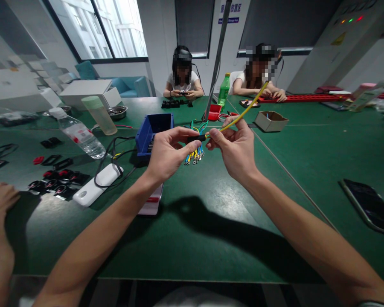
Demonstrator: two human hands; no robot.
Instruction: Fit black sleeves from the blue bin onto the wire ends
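Between the thumb and fingers of my left hand [169, 153] is a small black cylindrical piece [196, 138], held level above the table. My right hand [238, 147] pinches a yellow-green wire [243, 113] close to where it meets the black piece. The wire's free end rises up and away to the right. Whether the wire sits inside the black piece or only touches it, I cannot tell. Behind my hands lies a bundle of short wires [193, 157] in blue, yellow and green with metal terminals on their ends.
A blue bin [153, 123] stands behind my left hand; a white power bank [97, 185] with a black cable lies left. A water bottle [80, 134], an open cardboard box [270, 121] and a phone [371, 204] are around. Two people sit opposite; another person's arm [0, 238] rests at left.
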